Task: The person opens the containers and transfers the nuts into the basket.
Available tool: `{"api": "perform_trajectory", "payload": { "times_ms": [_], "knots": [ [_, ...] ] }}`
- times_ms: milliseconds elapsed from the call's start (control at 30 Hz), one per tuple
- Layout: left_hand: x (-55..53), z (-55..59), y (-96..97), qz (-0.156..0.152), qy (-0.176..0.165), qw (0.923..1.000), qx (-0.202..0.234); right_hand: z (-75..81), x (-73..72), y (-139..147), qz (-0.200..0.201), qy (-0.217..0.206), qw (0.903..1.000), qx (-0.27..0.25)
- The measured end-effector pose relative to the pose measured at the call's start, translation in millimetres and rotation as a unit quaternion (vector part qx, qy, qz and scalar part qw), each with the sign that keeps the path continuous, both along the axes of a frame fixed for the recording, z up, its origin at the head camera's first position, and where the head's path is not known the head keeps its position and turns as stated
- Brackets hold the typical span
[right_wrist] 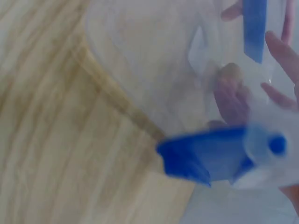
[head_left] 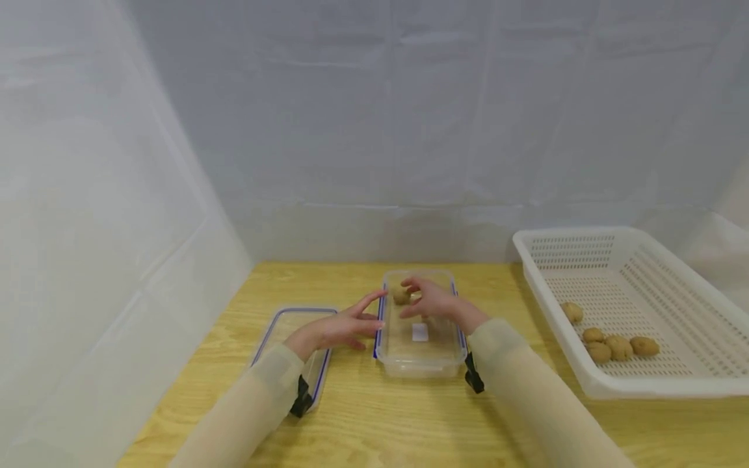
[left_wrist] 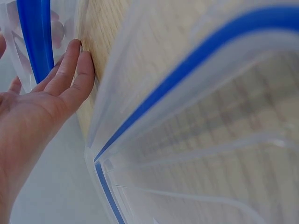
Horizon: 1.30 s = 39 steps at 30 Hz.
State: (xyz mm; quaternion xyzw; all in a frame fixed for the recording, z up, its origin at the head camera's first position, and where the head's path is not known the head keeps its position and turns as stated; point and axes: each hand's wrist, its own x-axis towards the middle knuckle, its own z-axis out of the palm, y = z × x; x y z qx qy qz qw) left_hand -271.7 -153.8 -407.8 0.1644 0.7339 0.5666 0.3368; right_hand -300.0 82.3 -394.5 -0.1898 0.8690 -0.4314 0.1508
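Observation:
A clear plastic box [head_left: 418, 368] with blue side latches [right_wrist: 205, 156] stands on the table. My right hand [head_left: 432, 301] reaches over its opening, thumb and fingers spread apart around a small potato [head_left: 400, 296] inside; a gap shows between thumb and potato. Through the clear wall, the right wrist view shows the fingers low in the box. My left hand [head_left: 339, 329] is at the box's left side, palm turned sideways, its extended fingers [left_wrist: 70, 70] close to the blue latch [left_wrist: 36, 37]. Partly under the left forearm lies a clear lid [head_left: 322, 374] with a blue seal.
A white perforated basket [head_left: 673, 388] stands on the right, with several potatoes [head_left: 619, 348] gathered near its left front corner. The wooden table [head_left: 374, 429] backs onto a white sheet wall [head_left: 374, 162], and another sheet [head_left: 105, 260] closes the left side.

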Motion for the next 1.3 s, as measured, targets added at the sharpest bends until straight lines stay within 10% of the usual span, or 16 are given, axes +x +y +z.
{"api": "perform_trajectory", "payload": {
  "times_ms": [1300],
  "knots": [
    [-3.3,-3.4,-1.5,-0.004,0.001,1.0,0.004,-21.9,3.4,-18.6,0.02,0.03,0.9982,0.048]
  ]
}}
